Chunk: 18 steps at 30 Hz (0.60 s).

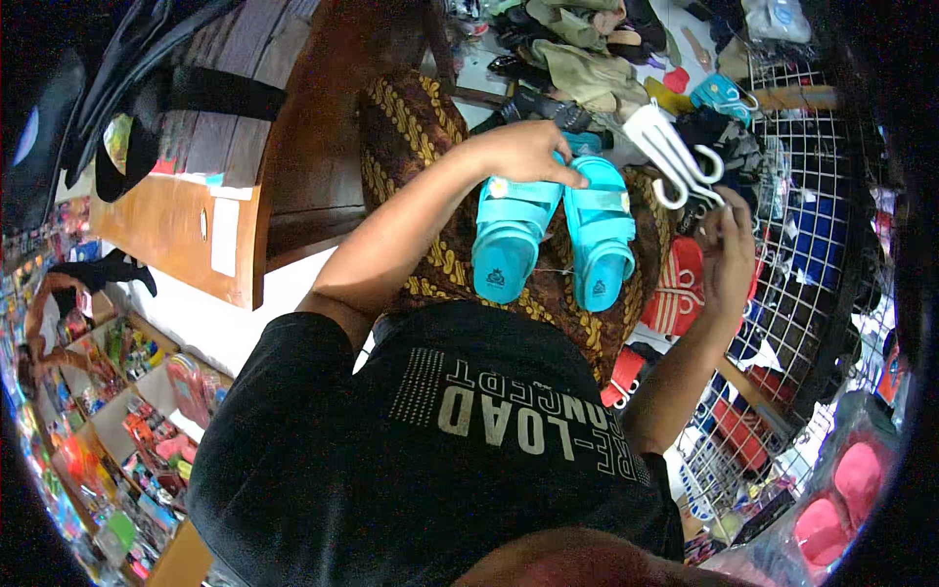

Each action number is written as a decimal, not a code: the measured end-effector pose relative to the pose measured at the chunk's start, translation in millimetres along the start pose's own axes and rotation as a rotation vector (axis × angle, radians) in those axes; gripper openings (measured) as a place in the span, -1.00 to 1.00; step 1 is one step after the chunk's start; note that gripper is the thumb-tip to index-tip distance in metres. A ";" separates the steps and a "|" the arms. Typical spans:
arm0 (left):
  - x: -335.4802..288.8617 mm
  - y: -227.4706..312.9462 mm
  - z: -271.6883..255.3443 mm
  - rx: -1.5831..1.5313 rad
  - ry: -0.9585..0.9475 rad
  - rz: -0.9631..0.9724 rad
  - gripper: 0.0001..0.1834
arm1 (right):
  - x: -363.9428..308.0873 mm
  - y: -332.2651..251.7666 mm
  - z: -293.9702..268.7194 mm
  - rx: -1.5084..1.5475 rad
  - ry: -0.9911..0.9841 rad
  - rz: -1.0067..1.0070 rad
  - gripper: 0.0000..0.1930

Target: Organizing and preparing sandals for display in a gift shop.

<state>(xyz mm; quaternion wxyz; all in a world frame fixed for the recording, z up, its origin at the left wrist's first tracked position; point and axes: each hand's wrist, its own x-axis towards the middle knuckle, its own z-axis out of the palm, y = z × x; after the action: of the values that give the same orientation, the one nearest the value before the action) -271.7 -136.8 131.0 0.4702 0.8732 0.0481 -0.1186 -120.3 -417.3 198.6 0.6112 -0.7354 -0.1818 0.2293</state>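
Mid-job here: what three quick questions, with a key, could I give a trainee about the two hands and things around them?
1. Which hand holds the turquoise sandals?
2. True or false: the cloth behind the sandals is patterned.
3. What is nearest the right hand's fingertips?
A) pink footwear
B) white hangers
C) wooden cabinet

Key:
1. The left hand.
2. True: brown with a yellow pattern.
3. B, the white hangers.

There are two hands point(528, 154) and two turquoise sandals point(599, 233).
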 end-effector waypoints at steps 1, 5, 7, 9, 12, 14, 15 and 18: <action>-1.1 -0.8 -0.1 -0.001 0.005 0.001 -0.40 | -7.7 -5.6 -2.6 0.064 0.046 -0.012 -0.76; -4.9 0.5 -1.7 -0.081 0.028 0.048 -0.44 | -27.9 -28.5 -7.1 -0.067 0.002 0.013 -0.64; -5.8 2.4 -3.3 -0.083 0.055 0.026 -0.46 | -37.5 -38.2 -4.6 -0.119 -0.111 -0.048 -0.62; -4.9 4.6 -5.1 -0.070 0.017 0.024 -0.45 | -41.8 -46.9 -1.7 -0.136 -0.060 -0.030 -0.69; -4.6 7.9 -4.5 -0.016 0.024 0.031 -0.44 | -38.6 -57.5 0.1 -0.585 -0.090 0.072 -0.79; -3.6 9.4 -2.6 -0.040 0.037 0.033 -0.38 | -32.6 -63.4 -3.4 -0.828 -0.072 -0.175 -0.77; -2.6 9.5 -2.4 -0.053 0.034 0.023 -0.34 | -28.2 -64.5 -5.5 -0.874 -0.075 -0.318 -0.76; 0.5 9.2 0.8 -0.012 0.074 0.028 -0.39 | -16.9 -63.3 -15.5 -0.669 -0.140 -0.236 -0.75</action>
<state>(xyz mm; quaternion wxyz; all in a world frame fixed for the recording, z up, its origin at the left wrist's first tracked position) -269.5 -142.6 137.9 0.4750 0.8747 0.0539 -0.0796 -124.8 -427.4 265.0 0.3449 -0.8512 -0.3717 0.1350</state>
